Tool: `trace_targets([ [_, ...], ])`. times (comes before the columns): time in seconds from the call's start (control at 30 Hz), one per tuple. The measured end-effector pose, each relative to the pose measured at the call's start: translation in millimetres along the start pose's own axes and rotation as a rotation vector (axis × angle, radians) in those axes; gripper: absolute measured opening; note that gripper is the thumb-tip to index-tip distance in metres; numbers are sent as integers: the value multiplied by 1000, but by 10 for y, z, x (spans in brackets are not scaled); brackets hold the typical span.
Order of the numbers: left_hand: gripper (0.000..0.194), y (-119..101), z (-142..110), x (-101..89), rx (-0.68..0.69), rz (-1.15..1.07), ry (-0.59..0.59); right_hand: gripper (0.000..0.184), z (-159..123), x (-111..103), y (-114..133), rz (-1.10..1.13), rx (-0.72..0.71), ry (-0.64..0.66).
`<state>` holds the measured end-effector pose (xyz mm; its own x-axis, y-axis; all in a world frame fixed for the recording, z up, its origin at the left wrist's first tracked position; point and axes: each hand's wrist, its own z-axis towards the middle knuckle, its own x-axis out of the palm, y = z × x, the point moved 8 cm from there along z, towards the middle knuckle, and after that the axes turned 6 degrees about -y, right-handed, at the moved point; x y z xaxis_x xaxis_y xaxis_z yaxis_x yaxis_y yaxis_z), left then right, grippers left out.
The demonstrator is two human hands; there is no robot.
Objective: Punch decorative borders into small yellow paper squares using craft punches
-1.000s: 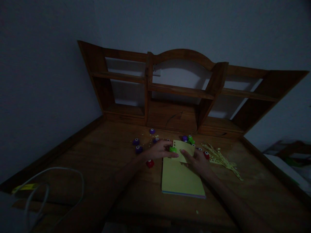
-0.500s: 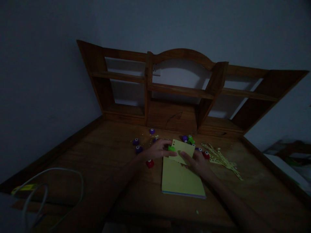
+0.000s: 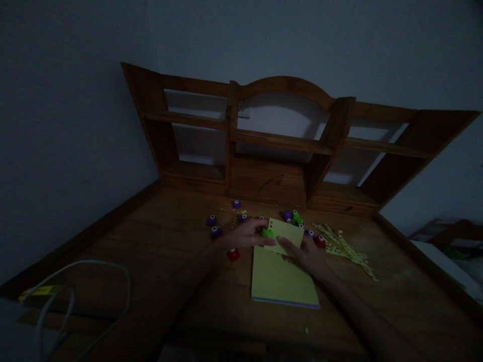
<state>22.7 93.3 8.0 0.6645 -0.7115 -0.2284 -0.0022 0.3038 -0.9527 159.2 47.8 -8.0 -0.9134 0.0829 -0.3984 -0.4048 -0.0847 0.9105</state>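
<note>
My left hand (image 3: pixel 247 233) is closed around a small green craft punch (image 3: pixel 267 233), which sits at the left edge of a small yellow sheet of paper (image 3: pixel 289 232). Several small holes show along that edge, near the sheet's upper left corner. My right hand (image 3: pixel 307 254) pinches the sheet from the right, its thumb lying on top and its other fingers mostly hidden beneath. Under both hands lies a pad of yellow paper (image 3: pixel 283 279) with blue and pink layers at its lower edge. A red punch (image 3: pixel 233 254) rests just below my left wrist.
Several purple punches (image 3: pixel 216 232) and tiny paper bits lie left of and behind my hands. Another green punch (image 3: pixel 297 217) and a red one (image 3: pixel 320 242) stand at the right, beside punched yellow strips (image 3: pixel 345 249). A wooden shelf (image 3: pixel 279 138) backs the desk; a white cable (image 3: pixel 126 281) loops at left.
The sheet and both hands have shifted very slightly. My left hand still holds the green punch at the sheet's edge, and the grip of my right hand looks the same.
</note>
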Motion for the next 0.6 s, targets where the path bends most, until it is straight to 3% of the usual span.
trace_targets([
  [0.13,40,46,-5,56,-21,-17,38,44,5,-8,-129,18,58,-14],
  [0.27,37,94,18,13,-28,93,-9,45,30,-79,-219,68,110,-88],
  [0.4,35,57,29,-69,-18,154,-65,47,45,-136,-156,103,107,-115],
  [0.6,37,-9,41,-217,-54,44,-192,47,36,-161,-32,131,99,-126],
])
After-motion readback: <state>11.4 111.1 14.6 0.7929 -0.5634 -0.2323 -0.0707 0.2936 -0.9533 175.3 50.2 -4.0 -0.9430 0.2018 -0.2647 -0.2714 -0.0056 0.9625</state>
